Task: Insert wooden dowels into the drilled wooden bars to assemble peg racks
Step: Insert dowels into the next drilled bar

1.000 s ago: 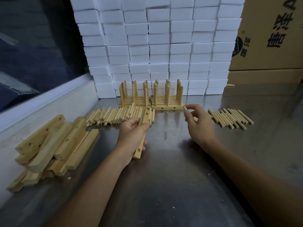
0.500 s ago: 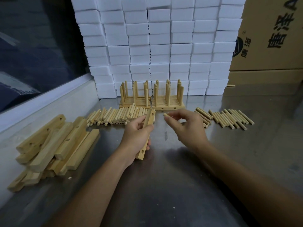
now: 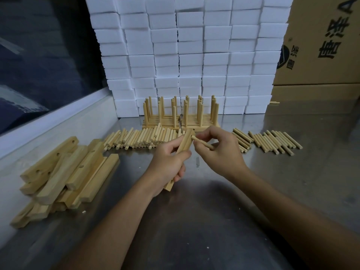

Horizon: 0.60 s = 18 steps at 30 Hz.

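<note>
My left hand (image 3: 167, 162) grips a drilled wooden bar (image 3: 186, 142), held tilted above the steel table with its far end up. My right hand (image 3: 218, 151) pinches a wooden dowel (image 3: 202, 142), whose tip touches the bar near its upper end. A row of loose dowels (image 3: 140, 140) lies behind my left hand. A second batch of loose dowels (image 3: 274, 142) lies to the right. Finished peg racks (image 3: 181, 114) stand upright at the back. A heap of drilled bars (image 3: 64, 172) lies at the left.
White foam blocks (image 3: 187, 55) are stacked in a wall behind the racks. Cardboard boxes (image 3: 321, 45) stand at the back right. A raised ledge (image 3: 58, 117) and dark window run along the left side. The steel table (image 3: 194, 221) spreads bare in front.
My right hand picked a dowel from the right batch and carried it left to the bar's upper end. My left hand raised the bar slightly.
</note>
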Tool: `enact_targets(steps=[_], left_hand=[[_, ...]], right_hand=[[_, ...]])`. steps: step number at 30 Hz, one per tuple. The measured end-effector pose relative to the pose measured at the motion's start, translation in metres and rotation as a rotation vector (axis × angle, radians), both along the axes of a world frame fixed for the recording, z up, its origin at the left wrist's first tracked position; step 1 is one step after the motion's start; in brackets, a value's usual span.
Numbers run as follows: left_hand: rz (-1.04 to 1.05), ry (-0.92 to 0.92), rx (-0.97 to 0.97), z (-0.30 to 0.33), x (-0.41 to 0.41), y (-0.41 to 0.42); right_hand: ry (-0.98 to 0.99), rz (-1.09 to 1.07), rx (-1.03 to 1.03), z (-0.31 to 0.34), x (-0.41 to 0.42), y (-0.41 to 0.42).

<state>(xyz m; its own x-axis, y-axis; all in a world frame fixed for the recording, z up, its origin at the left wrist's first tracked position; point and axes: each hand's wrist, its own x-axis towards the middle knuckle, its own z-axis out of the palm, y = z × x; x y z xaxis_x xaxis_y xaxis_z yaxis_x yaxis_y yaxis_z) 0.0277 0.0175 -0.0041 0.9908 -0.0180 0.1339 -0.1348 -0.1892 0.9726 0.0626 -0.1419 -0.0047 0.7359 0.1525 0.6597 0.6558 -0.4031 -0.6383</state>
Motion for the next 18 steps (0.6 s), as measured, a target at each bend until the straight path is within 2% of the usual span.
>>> enact_targets(steps=[3,9,12,15,18], left_hand=[[0.014,-0.040,0.051,-0.002,0.000,0.000],[0.013,-0.070,0.140,-0.003,0.001,-0.002],[0.008,-0.102,0.234,-0.001,-0.001,-0.001],[0.002,-0.117,0.282,-0.001,-0.002,-0.002],[-0.015,-0.145,0.279,0.000,-0.001,-0.005]], right_hand=[[-0.078,0.006,-0.085,0.000,0.001,-0.003],[-0.352,-0.060,-0.265,-0.004,0.000,-0.011],[-0.408,-0.076,-0.316,-0.006,0.001,-0.014],[-0.278,-0.056,-0.253,-0.008,-0.002,-0.011],[0.051,-0.016,-0.044,-0.007,-0.003,-0.008]])
